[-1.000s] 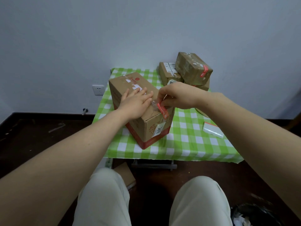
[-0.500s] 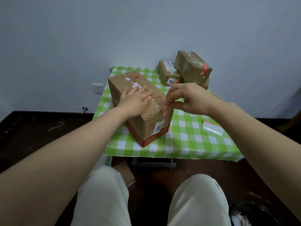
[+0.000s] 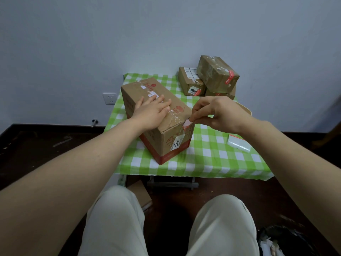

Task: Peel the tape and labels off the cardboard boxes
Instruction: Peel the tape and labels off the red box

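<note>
One tape strip [image 3: 187, 124] now stands farther off the box [image 3: 166, 143] on the desk [image 3: 212, 163]; the right hand [image 3: 219, 115] pinches its end, the left hand [image 3: 153, 113] presses the top, fingers straight. Seemingly nearly free.

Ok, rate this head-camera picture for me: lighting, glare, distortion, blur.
Head view: dim, flat, bluish light with faint shadows; wide-angle stretch swells both forearms toward the lower corners; clear tape on the large cardboard box gives pale glare beside the left hand; the box's label digits are legible; the dark floor loses detail.
</note>
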